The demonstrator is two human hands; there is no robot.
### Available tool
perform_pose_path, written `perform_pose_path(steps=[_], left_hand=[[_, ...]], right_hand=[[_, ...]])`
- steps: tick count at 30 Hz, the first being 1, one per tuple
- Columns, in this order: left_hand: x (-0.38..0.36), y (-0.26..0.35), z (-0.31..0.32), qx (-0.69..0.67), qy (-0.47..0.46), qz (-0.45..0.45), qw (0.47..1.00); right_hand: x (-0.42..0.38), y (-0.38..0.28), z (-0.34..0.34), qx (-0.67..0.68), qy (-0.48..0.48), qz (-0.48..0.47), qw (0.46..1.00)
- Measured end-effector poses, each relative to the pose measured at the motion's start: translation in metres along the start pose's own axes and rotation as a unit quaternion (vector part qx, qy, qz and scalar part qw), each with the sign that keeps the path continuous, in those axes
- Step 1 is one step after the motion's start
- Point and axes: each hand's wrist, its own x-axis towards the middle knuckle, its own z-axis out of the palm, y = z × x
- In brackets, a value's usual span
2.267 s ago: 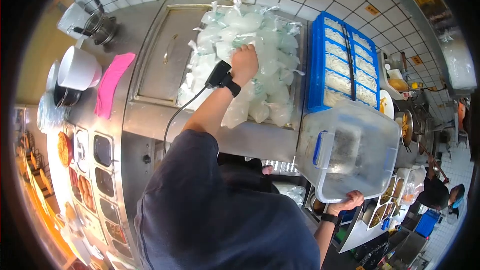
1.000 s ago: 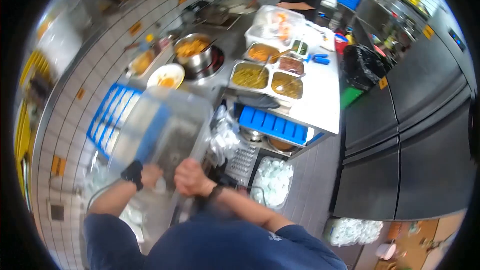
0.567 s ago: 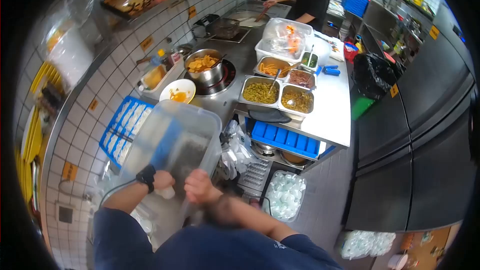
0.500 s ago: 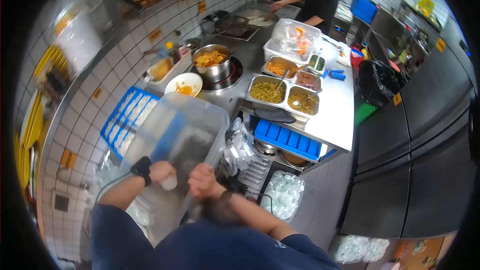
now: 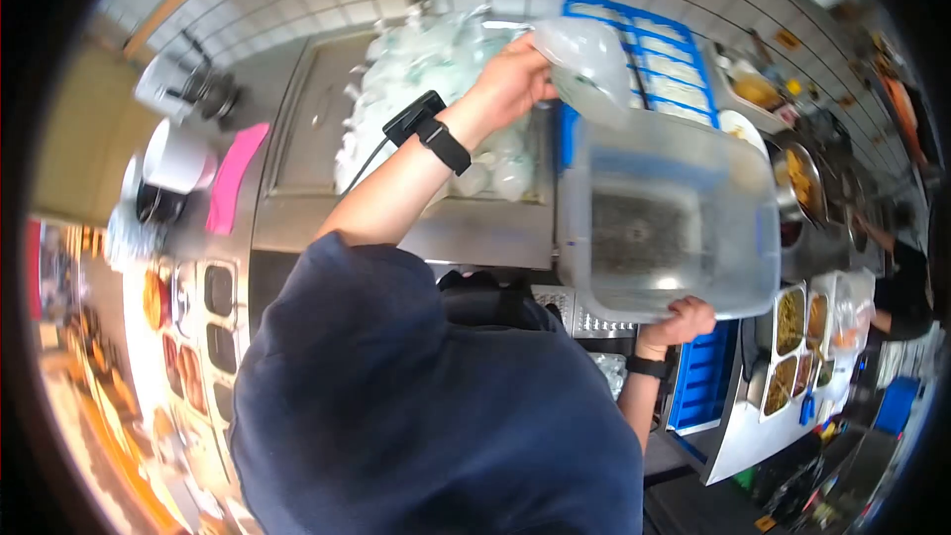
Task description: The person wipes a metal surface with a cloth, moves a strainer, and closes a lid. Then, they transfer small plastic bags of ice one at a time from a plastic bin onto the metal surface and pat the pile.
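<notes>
At the upper middle, my left hand [image 5: 512, 84] has its fingers closed on a filled clear plastic bag [image 5: 591, 71], which hangs over the back left corner of a large translucent tub [image 5: 748, 223]. The tub's inside shows a grey, blurred bottom. My right hand [image 5: 686, 322] grips the tub's near rim at its right part. Left of the tub, many similar bags [image 5: 406, 74] lie heaped on a metal surface [image 5: 322, 124].
A blue rack [image 5: 674, 64] with white portions stands behind the tub. A pot [image 5: 797, 183] and food trays [image 5: 783, 376] are at the right, where a co-worker [image 5: 903, 287] stands. A pink cloth [image 5: 236, 178], a white container [image 5: 178, 156] and more trays [image 5: 220, 347] are at the left.
The view has swung left, bringing the heaped bags into sight. My left hand has risen with a bag to the tub's back left corner. My right hand is now on the near rim.
</notes>
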Motion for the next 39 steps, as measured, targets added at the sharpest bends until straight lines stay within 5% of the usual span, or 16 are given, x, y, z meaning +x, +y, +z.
perform_pose_path(steps=[6, 7, 11, 15, 18, 19, 22, 25, 29, 39], left_hand=[[-0.05, 0.027, -0.136, -0.129, 0.28, 0.005, 0.951], [-0.057, 0.018, -0.184, -0.158, 0.243, 0.033, 0.957], [-0.089, 0.054, -0.187, -0.151, 0.339, 0.005, 0.928], [-0.086, 0.06, -0.232, -0.007, 0.335, -0.033, 0.942], [-0.065, 0.057, -0.257, 0.236, 0.386, -0.116, 0.884], [-0.058, 0.054, -0.246, 0.221, 0.439, -0.082, 0.867], [-0.046, 0.04, -0.234, 0.349, 0.38, -0.064, 0.854], [-0.04, 0.022, -0.216, 0.666, 0.283, -0.109, 0.682], [-0.048, -0.011, -0.202, 0.791, 0.248, -0.137, 0.542], [-0.009, -0.021, -0.219, 0.766, 0.207, 0.112, 0.598]], right_hand=[[0.016, -0.012, -0.006, 0.064, -0.012, -0.024, 0.998], [0.016, -0.016, -0.006, 0.045, 0.0, -0.011, 0.999], [0.025, -0.037, -0.012, -0.005, -0.002, -0.044, 0.999], [0.032, -0.05, -0.015, -0.053, -0.032, -0.081, 0.995], [0.041, -0.067, -0.015, -0.025, -0.023, -0.104, 0.994], [0.04, -0.07, -0.015, -0.03, -0.024, -0.097, 0.995], [0.041, -0.072, -0.016, -0.04, -0.036, -0.088, 0.995], [0.036, -0.066, -0.016, -0.045, -0.036, -0.051, 0.997], [0.034, -0.063, -0.015, -0.039, -0.027, -0.071, 0.996], [0.039, -0.061, -0.015, -0.03, -0.02, -0.093, 0.995]])
